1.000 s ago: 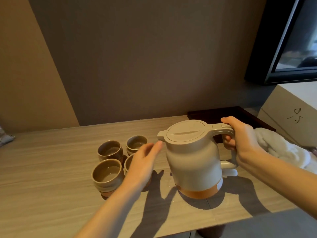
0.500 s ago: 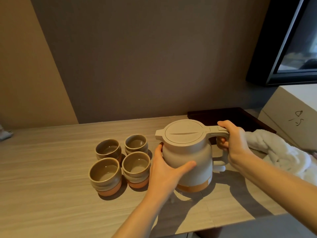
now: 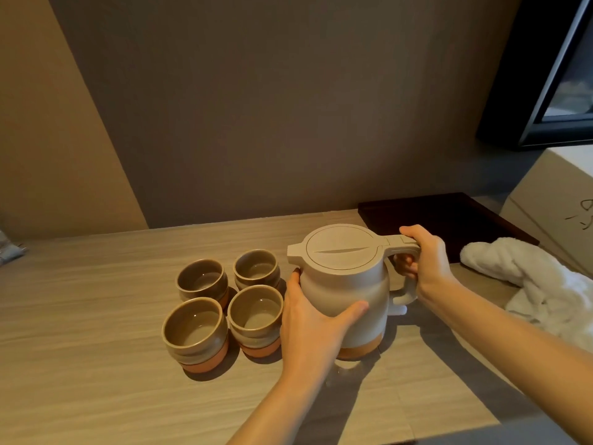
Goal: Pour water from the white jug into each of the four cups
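Observation:
The white jug with an orange base and a closed lid stands upright on the wooden table. My right hand is wrapped around its handle. My left hand cups the jug's body from the front left. Just left of the jug stand the cups in a square: far left cup, far right cup, near left cup, near right cup. All are brown with orange bases. Their insides look glossy; I cannot tell whether they hold water.
A dark tray lies behind the jug at the right. A white towel is bunched at the right edge, below a pale box. A dark-framed screen hangs above. The wall runs close behind the table.
My left hand moved from over the near right cup onto the jug's body. The jug came down and a little left, beside the cups. My right hand stayed on the handle.

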A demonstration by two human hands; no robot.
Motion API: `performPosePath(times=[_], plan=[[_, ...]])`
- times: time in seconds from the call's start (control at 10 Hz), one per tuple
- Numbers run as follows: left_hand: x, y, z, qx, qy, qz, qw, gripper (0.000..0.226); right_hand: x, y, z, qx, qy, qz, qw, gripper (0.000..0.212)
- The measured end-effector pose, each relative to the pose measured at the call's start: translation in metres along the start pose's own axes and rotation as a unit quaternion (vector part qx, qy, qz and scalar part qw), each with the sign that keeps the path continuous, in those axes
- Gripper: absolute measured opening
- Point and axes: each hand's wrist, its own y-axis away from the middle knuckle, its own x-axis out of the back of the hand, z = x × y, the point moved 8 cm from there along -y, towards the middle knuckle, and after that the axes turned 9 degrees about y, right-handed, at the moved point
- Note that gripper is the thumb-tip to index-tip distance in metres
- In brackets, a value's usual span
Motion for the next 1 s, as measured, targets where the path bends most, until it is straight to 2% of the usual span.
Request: performPosePath(times=[0.2, 0.4, 0.6, 0.7, 0.8, 0.9, 1.0], plan=[[-0.005, 0.009, -0.003, -0.030, -0.078, 0.031, 0.996, 0.113, -0.002, -0.019, 0.015, -0.015, 0.015, -0.026, 0.999, 0.029], [-0.008, 0.009, -0.007, -0.041, -0.100, 0.038, 0.993, 0.109, -0.007, -0.029, 0.017, -0.001, 0.053, -0.059, 0.997, 0.036], [-0.008, 0.009, -0.004, -0.053, -0.108, 0.035, 0.992, 0.108, -0.002, -0.029, 0.019, -0.010, 0.188, -0.027, 0.982, 0.059], [-0.008, 0.010, -0.002, -0.051, -0.108, 0.028, 0.992, 0.106, 0.007, -0.025, 0.018, -0.020, 0.281, 0.004, 0.960, 0.074], [-0.011, 0.012, 0.000, -0.043, -0.122, 0.006, 0.992, 0.107, 0.009, -0.001, 0.008, 0.023, 0.355, 0.028, 0.934, 0.064], [-0.009, 0.014, -0.001, -0.042, -0.125, -0.002, 0.991, 0.102, 0.006, 0.020, 0.009, 0.052, 0.417, 0.006, 0.907, 0.062], [0.001, 0.024, -0.013, -0.028, -0.090, -0.021, 0.995, 0.087, 0.009, 0.046, 0.018, 0.035, 0.430, -0.013, 0.902, 0.049]])
